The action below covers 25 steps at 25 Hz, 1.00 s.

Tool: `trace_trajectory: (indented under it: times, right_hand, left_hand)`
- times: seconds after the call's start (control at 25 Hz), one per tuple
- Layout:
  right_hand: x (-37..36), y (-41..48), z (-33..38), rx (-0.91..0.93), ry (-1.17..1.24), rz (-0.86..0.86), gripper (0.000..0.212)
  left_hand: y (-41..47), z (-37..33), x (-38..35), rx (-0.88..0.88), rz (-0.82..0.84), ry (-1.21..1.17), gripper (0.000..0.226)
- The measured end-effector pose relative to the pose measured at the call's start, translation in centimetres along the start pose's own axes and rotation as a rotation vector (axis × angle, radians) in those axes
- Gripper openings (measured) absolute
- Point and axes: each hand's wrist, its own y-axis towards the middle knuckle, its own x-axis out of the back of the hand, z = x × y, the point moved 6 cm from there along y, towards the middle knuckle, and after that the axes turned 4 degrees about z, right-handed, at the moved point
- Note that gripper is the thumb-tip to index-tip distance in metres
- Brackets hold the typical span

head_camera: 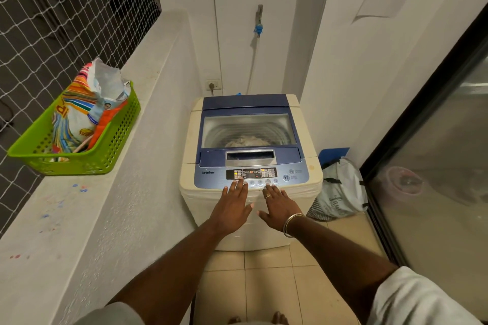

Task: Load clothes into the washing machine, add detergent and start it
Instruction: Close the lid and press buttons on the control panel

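A cream and blue top-load washing machine (250, 155) stands ahead with its glass lid shut. Pale clothes (247, 141) show through the lid inside the drum. Lights glow on the control panel (251, 173). My left hand (232, 206) lies flat, fingers spread, its fingertips touching the panel's lower left edge. My right hand (278, 206), wearing a ring and a bangle, is also flat, its fingertips at the row of round buttons. Neither hand holds anything. A colourful detergent bag (87, 108) stands open in a green basket (105, 150) on the ledge to the left.
A white ledge (79, 219) runs along the left under a netted window. A white laundry bag (340, 190) sits on the tiled floor right of the machine. A dark-framed glass door (435, 166) closes the right side. A tap and hose (257, 31) hang on the back wall.
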Motion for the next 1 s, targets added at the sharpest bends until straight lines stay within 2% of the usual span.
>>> trace_trajectory:
  times: [0.56, 1.0]
  right_hand:
    - [0.0, 0.6, -4.9, -0.15, 0.093, 0.012, 0.08]
    - [0.2, 1.5, -6.5, -0.136, 0.056, 0.036, 0.083]
  left_hand:
    - [1.5, -2.0, -1.6, -0.038, 0.054, -0.001, 0.069]
    - [1.9, -1.4, -1.7, -0.013, 0.077, -0.028, 0.069]
